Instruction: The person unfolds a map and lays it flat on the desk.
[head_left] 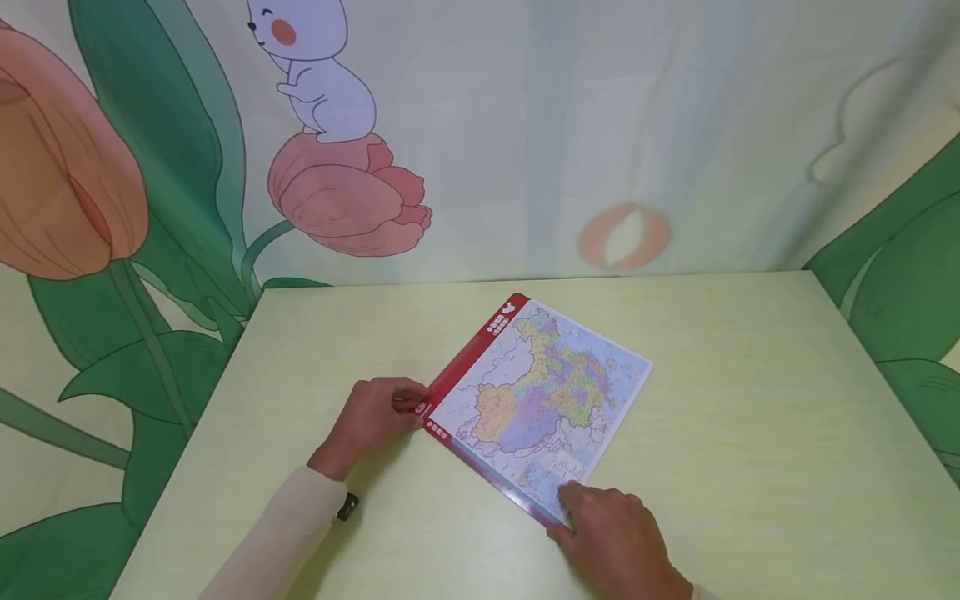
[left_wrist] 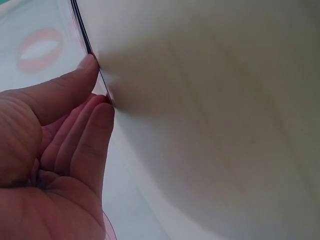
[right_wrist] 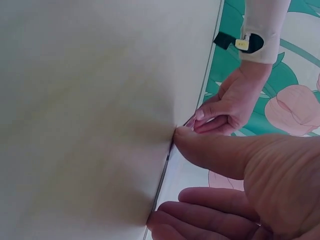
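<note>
Though printed overhead, map board blank (wrist views).

Desk: my pale yellow-green desk, faint wood grain, evenly lit.
Backdrop: a printed cloth hangs behind the far edge.
Print: pink tulips, green leaves, a white rabbit.

A pale green table fills the lower middle of the head view. Behind it, from nine o'clock round to three, hangs a printed backdrop: a big orange tulip at ten o'clock, a white rabbit at eleven sitting on a pink tulip, and green leaves at three.
</note>
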